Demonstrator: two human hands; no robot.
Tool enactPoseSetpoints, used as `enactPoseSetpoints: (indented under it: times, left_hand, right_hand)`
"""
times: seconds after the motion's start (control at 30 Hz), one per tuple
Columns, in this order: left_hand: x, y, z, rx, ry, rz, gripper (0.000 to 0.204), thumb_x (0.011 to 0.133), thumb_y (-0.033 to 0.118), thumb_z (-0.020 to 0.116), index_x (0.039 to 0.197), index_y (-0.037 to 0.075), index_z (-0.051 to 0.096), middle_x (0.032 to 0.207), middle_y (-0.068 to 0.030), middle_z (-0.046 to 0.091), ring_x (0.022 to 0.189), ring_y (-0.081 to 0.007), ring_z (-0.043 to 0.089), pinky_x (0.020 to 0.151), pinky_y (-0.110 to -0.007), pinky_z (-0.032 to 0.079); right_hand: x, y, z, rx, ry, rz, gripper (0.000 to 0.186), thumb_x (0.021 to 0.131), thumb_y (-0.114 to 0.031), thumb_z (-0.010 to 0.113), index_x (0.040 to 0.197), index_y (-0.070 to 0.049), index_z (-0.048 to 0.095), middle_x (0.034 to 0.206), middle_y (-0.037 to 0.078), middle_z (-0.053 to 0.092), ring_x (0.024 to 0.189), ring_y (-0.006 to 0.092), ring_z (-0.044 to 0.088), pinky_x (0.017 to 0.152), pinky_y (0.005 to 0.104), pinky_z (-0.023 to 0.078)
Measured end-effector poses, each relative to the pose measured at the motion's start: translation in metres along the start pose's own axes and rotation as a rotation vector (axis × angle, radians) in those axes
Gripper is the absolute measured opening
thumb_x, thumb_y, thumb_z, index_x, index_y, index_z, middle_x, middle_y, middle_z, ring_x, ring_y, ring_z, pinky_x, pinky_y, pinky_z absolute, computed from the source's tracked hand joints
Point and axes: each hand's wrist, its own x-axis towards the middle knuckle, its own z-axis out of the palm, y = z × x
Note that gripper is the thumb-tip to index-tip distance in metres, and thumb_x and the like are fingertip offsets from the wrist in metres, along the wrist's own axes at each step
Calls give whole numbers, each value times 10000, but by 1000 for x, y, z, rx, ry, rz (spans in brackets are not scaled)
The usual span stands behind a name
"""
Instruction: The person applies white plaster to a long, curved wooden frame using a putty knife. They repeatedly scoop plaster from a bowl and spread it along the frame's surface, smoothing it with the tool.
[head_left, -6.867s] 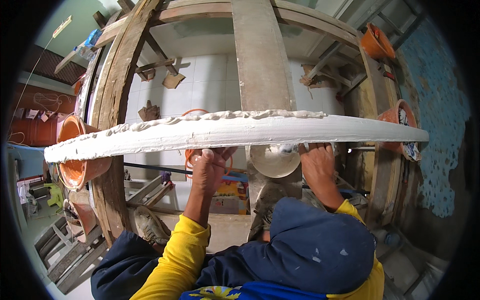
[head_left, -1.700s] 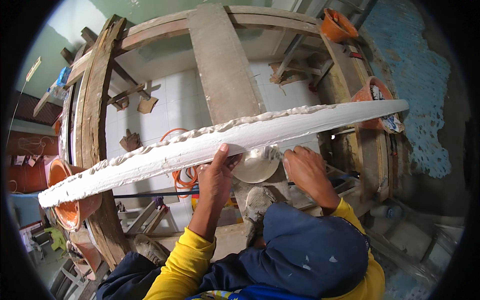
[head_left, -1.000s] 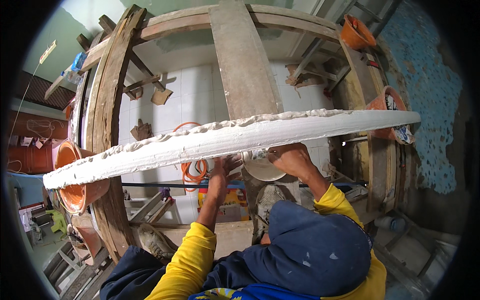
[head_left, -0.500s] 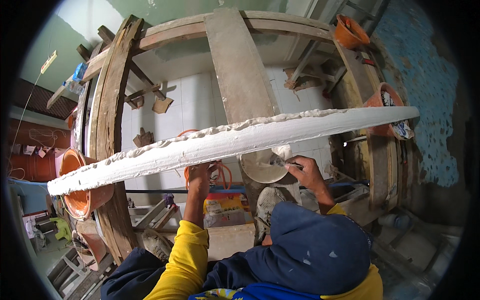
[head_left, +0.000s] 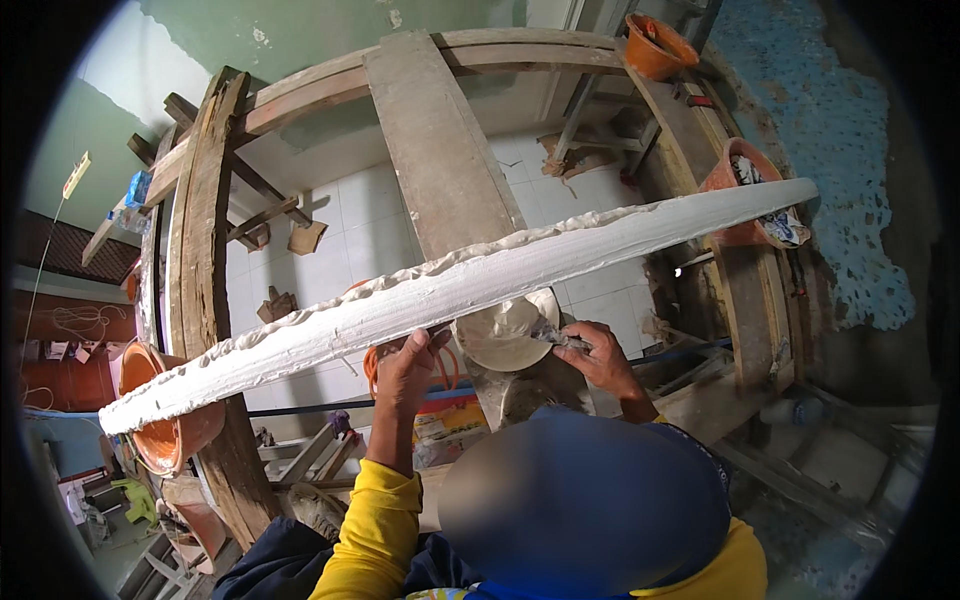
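1. Orange bucket (head_left: pixel 202 428) beside the left beam (head_left: pixel 203 240), partly covered by the white strip (head_left: pixel 450 287).
2. Left hand (head_left: pixel 405 365) at the strip's near edge; fingers hidden, grip cannot be told.
3. Bowl (head_left: pixel 500 352) toward the plank's (head_left: pixel 440 150) left edge, strip masking its far rim.
4. Right hand (head_left: pixel 602 356) pinching a putty knife (head_left: pixel 546 330).
5. Reddish bucket (head_left: pixel 718 178) behind the strip's right end.

Plain white marks the long strip (head_left: pixel 460 290), set off by a bright yellow sleeve (head_left: pixel 375 525) and an orange bucket (head_left: pixel 672 60). Pale tiles grid the floor (head_left: pixel 365 205); mottled blue patches one wall (head_left: pixel 850 240), green another.
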Motion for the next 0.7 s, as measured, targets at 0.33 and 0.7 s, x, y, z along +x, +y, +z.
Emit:
enactPoseSetpoints:
  times: [0.33,0.7]
  left_hand:
    - [7,7,43,-18,242,71,366,1000,165,652,1316,25,534,1250,-127,651,1186,-279,638,1058,-518,512]
    - [5,7,37,-54,130,37,529,959,224,702,1416,73,483,1385,-114,582,1309,-276,545,1131,-479,408]
  right_hand:
    - [-5,32,1,-255,114,-27,200,875,-114,745,1057,-71,674,918,132,679,921,355,621,927,465,399]
    - [57,90,-88,96,563,318,344,961,-190,696,1227,14,617,1065,112,692,982,160,619,887,312,501]
